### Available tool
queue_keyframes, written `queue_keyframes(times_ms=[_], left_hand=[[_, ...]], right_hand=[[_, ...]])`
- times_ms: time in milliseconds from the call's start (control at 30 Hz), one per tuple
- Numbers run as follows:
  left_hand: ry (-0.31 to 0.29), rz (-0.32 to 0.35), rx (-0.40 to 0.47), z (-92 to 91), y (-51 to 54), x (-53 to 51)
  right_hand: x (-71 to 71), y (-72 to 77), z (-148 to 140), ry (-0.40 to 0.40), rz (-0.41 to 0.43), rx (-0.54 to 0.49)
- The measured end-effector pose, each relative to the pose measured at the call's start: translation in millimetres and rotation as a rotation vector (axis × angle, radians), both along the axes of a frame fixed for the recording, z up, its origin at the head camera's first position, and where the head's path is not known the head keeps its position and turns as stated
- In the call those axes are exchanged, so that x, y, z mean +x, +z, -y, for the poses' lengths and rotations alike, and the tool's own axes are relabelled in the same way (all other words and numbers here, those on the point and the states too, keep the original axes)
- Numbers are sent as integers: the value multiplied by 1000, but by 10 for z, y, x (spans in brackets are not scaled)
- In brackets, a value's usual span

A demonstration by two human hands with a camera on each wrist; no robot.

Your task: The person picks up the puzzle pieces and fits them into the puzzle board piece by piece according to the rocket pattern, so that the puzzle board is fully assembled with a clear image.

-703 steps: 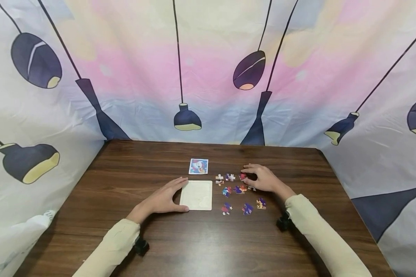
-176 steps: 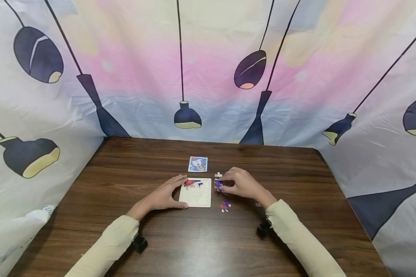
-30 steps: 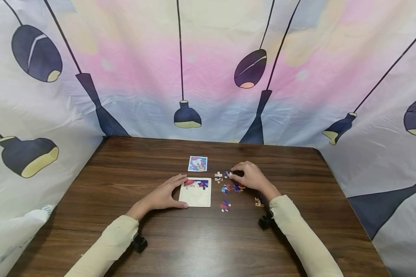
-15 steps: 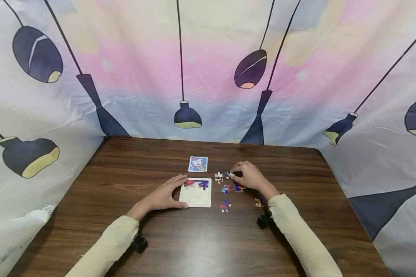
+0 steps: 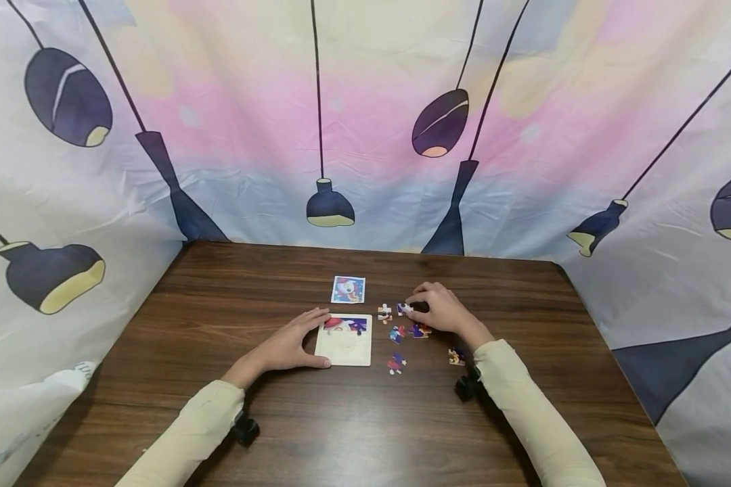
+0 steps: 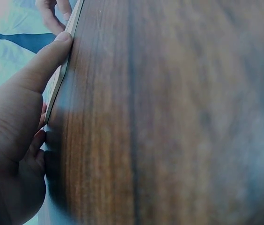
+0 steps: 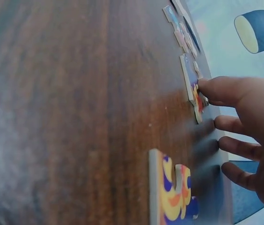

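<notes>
My left hand point(image 5: 285, 343) spans the left side of a pale square tray point(image 5: 344, 353), thumb at its near corner and fingers at its far corner. In the left wrist view the thumb of this hand point(image 6: 15, 122) lies against the edge of the tray point(image 6: 56, 89). Puzzle pieces with red, white and purple print point(image 5: 346, 325) line the tray's far row. Right of the tray, my right hand point(image 5: 441, 310) pinches a white and purple piece point(image 5: 403, 309) low over the table. The right wrist view shows this hand point(image 7: 251, 124), its held piece mostly hidden.
A picture card point(image 5: 348, 289) lies behind the tray. Loose pieces lie to the right: a white one point(image 5: 384, 312), a blue and red one point(image 5: 396, 334), an orange and purple one point(image 5: 420, 331), a red and purple one point(image 5: 396, 364) and a yellow and purple one point(image 5: 456, 356).
The tray was bare in the oldest frame; pieces now fill its far row. Since six seconds ago my right hand has moved right, to the white and purple piece. My left hand has stayed.
</notes>
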State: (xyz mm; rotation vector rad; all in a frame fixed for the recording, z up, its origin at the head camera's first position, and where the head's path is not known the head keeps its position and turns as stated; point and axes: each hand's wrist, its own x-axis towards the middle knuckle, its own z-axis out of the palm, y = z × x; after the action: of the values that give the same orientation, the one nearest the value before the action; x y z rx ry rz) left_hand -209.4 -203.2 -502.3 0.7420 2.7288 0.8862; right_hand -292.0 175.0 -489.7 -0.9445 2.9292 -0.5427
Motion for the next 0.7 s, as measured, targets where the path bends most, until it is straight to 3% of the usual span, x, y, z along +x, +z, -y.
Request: queue_keyframes(times_ms=[300, 700], left_hand=[[0, -6, -7, -1, -22, -6], [2, -3, -8, -3, -7, 2]], right_hand=[[-37, 20, -2, 71, -56, -23], [89, 93, 132, 51, -78, -141]])
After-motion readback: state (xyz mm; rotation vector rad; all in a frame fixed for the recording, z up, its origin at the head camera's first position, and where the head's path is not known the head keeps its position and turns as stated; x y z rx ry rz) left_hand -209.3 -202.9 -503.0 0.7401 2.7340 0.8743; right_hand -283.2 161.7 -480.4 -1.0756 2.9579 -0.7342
